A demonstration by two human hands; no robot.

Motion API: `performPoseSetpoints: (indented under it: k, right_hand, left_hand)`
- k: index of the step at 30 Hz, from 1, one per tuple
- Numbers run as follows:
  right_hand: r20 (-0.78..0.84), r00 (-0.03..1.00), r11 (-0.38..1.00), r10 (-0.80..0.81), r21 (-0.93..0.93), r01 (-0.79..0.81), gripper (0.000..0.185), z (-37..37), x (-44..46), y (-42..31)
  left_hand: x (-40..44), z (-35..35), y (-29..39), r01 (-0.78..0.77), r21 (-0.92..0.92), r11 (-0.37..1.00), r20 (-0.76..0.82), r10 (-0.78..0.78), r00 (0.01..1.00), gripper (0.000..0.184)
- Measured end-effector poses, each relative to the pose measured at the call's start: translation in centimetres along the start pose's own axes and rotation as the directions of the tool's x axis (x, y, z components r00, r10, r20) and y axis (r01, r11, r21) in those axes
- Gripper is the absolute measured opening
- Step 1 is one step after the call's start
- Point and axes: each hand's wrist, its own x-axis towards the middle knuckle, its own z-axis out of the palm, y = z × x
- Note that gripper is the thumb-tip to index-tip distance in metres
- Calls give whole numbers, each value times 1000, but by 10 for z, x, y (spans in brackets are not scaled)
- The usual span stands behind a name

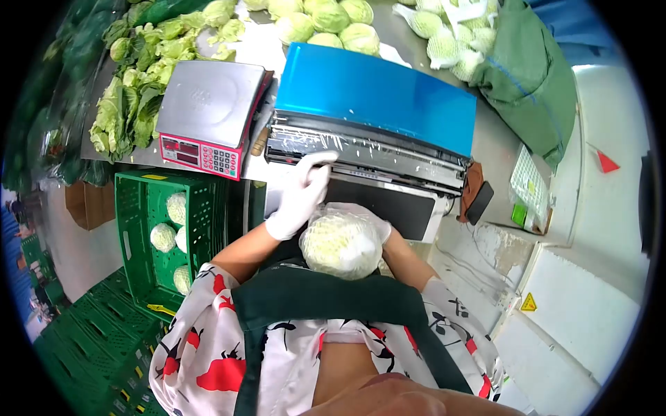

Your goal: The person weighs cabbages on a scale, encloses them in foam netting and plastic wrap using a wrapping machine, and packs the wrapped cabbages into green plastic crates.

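Note:
My left hand (304,191), in a white glove, is raised beside the front edge of the film-wrapping machine (374,97). Its fingers are bent but apart, a dark gap shows between them, and I see nothing held there. A pale round cabbage (340,244) in clear film is close against my dark green apron (326,295). Gloved in white too, my right hand (373,220) is wrapped round the cabbage's far right side, its fingers partly hidden by cabbage and film. The machine's dark plate (388,204) lies just beyond the cabbage.
Left of the machine stands a scale (208,104) with a red keypad front. Below it, a green crate (149,277) holds several netted cabbages. Trimmed leaves (125,104) and bare cabbages (322,17) lie at the back. A green sack (531,83) stands at the right.

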Motion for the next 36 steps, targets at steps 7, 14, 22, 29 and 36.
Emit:
performPoseSetpoints:
  k: [7,14,22,29,36]
  right_hand:
    - [-190,799,-257,-570,-883,-393,17,70,-27,-88]
    - [-233,346,22,-909,-856,-517,30,-6,-4,-310]
    - [-442,463,-209,-768,-511,-834,58,-108,92,-421]
    - [-572,583,-174,-577,-611,-772,49,-150,120,-438]
    - [-322,370,-116,-871,-597,-794,37,-142,102,-473]
  left_hand:
    - [-3,-21,5,457,-383,803,693,-78,717,65]
    - [-46,-159,-6,-4,191,982,23,0,1000,40]
    - [-184,-399,32,390,-41,920,-668,-316,674,44]
    - [-73,-489,17,324,592,738,-730,321,603,54]
    - [258,-425,70,115,778,617,-475,458,751,63]
